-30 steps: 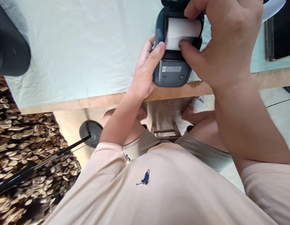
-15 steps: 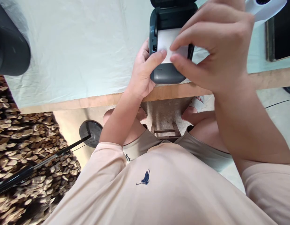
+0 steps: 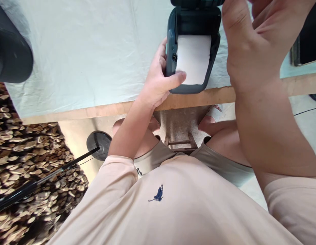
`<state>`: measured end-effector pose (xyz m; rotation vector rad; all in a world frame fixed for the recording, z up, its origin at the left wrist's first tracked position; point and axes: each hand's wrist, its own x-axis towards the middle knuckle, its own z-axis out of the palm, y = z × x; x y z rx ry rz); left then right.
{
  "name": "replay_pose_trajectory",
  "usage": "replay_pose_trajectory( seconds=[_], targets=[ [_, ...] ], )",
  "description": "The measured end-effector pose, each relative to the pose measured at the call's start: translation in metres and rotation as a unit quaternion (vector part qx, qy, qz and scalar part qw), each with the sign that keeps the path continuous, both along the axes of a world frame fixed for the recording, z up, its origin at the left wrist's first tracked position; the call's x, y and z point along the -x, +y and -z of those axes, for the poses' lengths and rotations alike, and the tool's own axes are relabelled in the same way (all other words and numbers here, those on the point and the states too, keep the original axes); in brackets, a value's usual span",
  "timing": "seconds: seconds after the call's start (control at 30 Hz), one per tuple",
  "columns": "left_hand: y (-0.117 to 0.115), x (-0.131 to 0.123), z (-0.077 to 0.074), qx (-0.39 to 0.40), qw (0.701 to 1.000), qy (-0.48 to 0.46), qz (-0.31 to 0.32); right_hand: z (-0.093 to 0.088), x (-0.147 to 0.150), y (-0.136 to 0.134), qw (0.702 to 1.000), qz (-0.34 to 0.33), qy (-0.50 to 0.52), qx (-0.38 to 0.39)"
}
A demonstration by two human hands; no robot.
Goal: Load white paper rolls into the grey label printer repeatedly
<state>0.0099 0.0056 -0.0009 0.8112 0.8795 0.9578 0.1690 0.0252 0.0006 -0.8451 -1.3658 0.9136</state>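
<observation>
A dark portable printer (image 3: 214, 68), its lid (image 3: 197, 2) raised at the far side, is held at the table's front edge. My left hand (image 3: 159, 80) is wrapped around its left side, the thumb pressing the lower left of the white paper (image 3: 195, 56). This paper, which looks like a roll, fills the printer's bay, and its loose end lies over the front lip. My right hand (image 3: 254, 44) is up at the right, its thumb beside the lid's right edge. Most of its fingers are hidden or cut off by the frame, so their grip is unclear.
A pale sheet (image 3: 83, 51) covers the wooden-edged table (image 3: 109, 108). A dark rounded object (image 3: 12, 47) stands at the left, and a black flat device (image 3: 308, 41) lies at the right. Below are a stand's round base (image 3: 98, 146), stacked firewood (image 3: 25, 170) and a wooden stool (image 3: 182, 144).
My right hand has left the paper and moved up and right to beside the lid. The paper end now reaches over the front lip. The printer has shifted slightly right.
</observation>
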Motion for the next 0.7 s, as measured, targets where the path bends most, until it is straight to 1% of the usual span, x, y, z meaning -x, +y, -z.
replay_pose_trajectory(
  seconds=[0.03, 0.07, 0.2, 0.27, 0.43, 0.57, 0.7],
  targets=[
    [0.0, 0.0, -0.001, -0.006, 1.0, 0.007, -0.002, 0.0, 0.0, 0.001, 0.998, 0.028, -0.046, -0.041],
    [0.0, 0.0, -0.002, -0.016, 1.0, 0.017, 0.001, -0.001, 0.001, 0.0, 0.994, 0.046, -0.08, -0.055],
    [0.001, 0.002, -0.004, -0.078, 0.994, 0.073, 0.037, -0.009, 0.005, -0.004, 0.985, 0.083, -0.153, 0.013],
    [0.001, 0.002, -0.004, -0.084, 0.992, 0.088, 0.033, -0.013, 0.006, -0.006, 0.981, 0.088, -0.167, 0.039],
    [0.0, 0.0, -0.002, -0.062, 0.995, 0.07, 0.017, -0.018, 0.005, -0.011, 0.98, 0.055, -0.173, 0.087],
    [0.001, -0.001, -0.001, -0.027, 0.999, 0.017, -0.003, -0.021, 0.007, -0.009, 0.987, 0.007, -0.126, 0.098],
    [0.002, 0.001, 0.0, -0.045, 0.998, 0.005, 0.031, -0.02, 0.011, -0.004, 0.99, -0.009, -0.079, 0.118]
  ],
)
